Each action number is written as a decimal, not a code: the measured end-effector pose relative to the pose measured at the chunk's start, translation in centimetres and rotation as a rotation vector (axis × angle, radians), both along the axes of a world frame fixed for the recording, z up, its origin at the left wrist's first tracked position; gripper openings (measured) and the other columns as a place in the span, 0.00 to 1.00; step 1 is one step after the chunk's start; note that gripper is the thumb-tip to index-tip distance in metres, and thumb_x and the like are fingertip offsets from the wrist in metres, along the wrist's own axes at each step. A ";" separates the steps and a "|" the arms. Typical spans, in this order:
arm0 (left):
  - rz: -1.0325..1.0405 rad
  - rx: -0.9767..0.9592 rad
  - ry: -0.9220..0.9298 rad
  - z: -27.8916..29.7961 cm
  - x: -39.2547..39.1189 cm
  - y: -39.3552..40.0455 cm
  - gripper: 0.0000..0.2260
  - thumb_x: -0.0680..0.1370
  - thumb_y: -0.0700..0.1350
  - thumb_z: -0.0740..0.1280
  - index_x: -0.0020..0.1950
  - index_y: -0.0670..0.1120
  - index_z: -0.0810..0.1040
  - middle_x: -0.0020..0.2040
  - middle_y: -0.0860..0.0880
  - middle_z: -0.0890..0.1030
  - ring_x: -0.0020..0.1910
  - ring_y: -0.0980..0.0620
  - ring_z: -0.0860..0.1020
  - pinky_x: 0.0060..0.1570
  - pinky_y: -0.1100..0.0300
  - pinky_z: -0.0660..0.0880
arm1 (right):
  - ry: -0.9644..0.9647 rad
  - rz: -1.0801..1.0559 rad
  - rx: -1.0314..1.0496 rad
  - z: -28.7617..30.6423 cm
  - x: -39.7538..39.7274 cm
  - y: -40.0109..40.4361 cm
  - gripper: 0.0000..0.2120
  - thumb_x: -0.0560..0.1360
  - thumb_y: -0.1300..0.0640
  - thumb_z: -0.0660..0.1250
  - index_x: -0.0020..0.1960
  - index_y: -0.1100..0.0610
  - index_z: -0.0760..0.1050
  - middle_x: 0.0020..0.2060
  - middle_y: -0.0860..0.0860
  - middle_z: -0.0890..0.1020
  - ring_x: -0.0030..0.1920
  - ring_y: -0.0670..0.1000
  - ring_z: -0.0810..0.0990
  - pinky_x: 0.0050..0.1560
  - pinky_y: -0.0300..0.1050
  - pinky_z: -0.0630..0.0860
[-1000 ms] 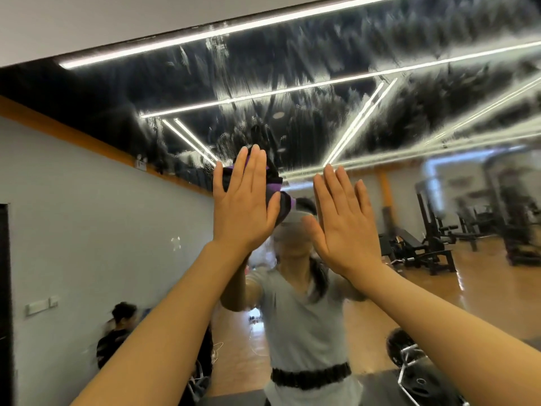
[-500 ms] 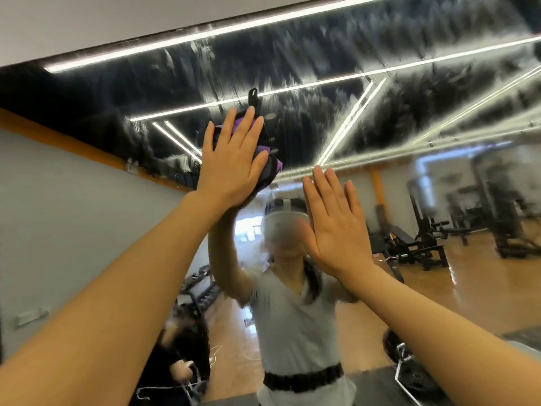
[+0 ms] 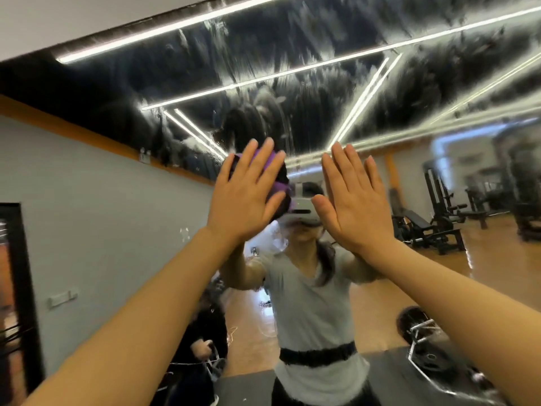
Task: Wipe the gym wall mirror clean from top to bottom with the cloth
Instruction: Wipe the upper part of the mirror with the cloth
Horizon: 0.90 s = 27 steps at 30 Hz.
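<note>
The gym wall mirror (image 3: 366, 92) fills the view, its upper part streaked with white smears. My left hand (image 3: 246, 194) lies flat with straight fingers, pressing a purple and black cloth (image 3: 278, 183) against the glass at head height. Most of the cloth is hidden behind the hand. My right hand (image 3: 354, 200) is flat on the mirror beside it, fingers straight, holding nothing. My own reflection in a grey shirt stands behind both hands.
The mirror's top edge meets a white wall (image 3: 73, 22) at upper left. Reflected in the glass are weight machines and benches (image 3: 439, 224) at right, a weight plate (image 3: 418, 326) on the floor, and a seated person (image 3: 205, 341) at lower left.
My left hand with the cloth went up the glass, then came back down to head height. The right hand stayed flat on the mirror.
</note>
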State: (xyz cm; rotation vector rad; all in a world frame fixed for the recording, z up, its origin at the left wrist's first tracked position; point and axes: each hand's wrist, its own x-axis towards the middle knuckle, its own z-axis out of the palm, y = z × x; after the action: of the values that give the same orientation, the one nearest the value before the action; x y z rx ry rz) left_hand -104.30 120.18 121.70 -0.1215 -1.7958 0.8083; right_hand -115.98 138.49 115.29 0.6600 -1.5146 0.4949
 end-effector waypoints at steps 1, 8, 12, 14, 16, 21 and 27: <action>0.002 0.066 0.035 1.4 0.1 0.1 0.28 0.83 0.59 0.48 0.81 0.48 0.59 0.81 0.46 0.57 0.80 0.44 0.54 0.76 0.45 0.48 | 0.004 -0.002 -0.004 0.0 0.0 0.0 0.34 0.83 0.39 0.42 0.81 0.60 0.54 0.80 0.58 0.55 0.81 0.57 0.51 0.79 0.54 0.43; -0.017 0.294 0.121 5.1 -0.1 0.2 0.37 0.78 0.69 0.44 0.82 0.49 0.54 0.82 0.47 0.51 0.81 0.45 0.48 0.77 0.44 0.44 | 0.028 0.000 -0.032 0.1 0.0 0.0 0.33 0.83 0.40 0.45 0.81 0.60 0.55 0.80 0.58 0.56 0.80 0.57 0.52 0.79 0.52 0.41; -0.048 0.325 0.129 2.2 -0.2 0.2 0.39 0.77 0.70 0.49 0.82 0.48 0.55 0.82 0.46 0.52 0.81 0.44 0.48 0.77 0.43 0.44 | 0.052 0.008 -0.044 0.0 0.0 -0.1 0.32 0.83 0.41 0.47 0.80 0.60 0.56 0.80 0.58 0.57 0.80 0.57 0.53 0.78 0.52 0.41; -0.058 0.325 0.135 0.4 -0.1 0.1 0.38 0.78 0.69 0.51 0.82 0.48 0.56 0.82 0.46 0.52 0.81 0.44 0.48 0.77 0.44 0.43 | 0.052 0.008 -0.047 0.0 0.0 -0.2 0.32 0.83 0.41 0.49 0.80 0.60 0.56 0.80 0.58 0.57 0.80 0.57 0.53 0.78 0.52 0.41; -0.054 0.313 0.132 -2.0 -0.2 -0.2 0.37 0.79 0.69 0.53 0.81 0.47 0.56 0.82 0.45 0.52 0.81 0.44 0.48 0.77 0.43 0.44 | 0.051 0.000 -0.047 0.0 0.0 -0.1 0.32 0.83 0.41 0.49 0.81 0.60 0.56 0.80 0.58 0.57 0.80 0.57 0.53 0.78 0.52 0.42; -0.055 0.208 0.065 -6.9 0.4 -1.6 0.36 0.80 0.68 0.53 0.82 0.48 0.56 0.82 0.45 0.52 0.81 0.43 0.48 0.77 0.40 0.49 | 0.050 0.017 -0.050 0.0 0.0 -0.2 0.32 0.83 0.41 0.49 0.81 0.59 0.55 0.80 0.57 0.56 0.80 0.57 0.53 0.78 0.53 0.44; -0.026 0.238 0.096 -2.1 0.6 -2.1 0.37 0.79 0.68 0.52 0.82 0.48 0.56 0.82 0.45 0.52 0.81 0.44 0.49 0.77 0.43 0.44 | 0.045 0.033 -0.044 0.1 0.0 -0.1 0.32 0.83 0.41 0.49 0.81 0.60 0.55 0.80 0.58 0.56 0.80 0.57 0.52 0.79 0.53 0.43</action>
State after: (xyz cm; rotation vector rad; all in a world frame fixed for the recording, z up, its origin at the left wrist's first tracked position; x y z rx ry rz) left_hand -103.70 118.13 119.57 0.0485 -1.7806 0.5675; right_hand -115.95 138.35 115.39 0.6588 -1.4486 0.5344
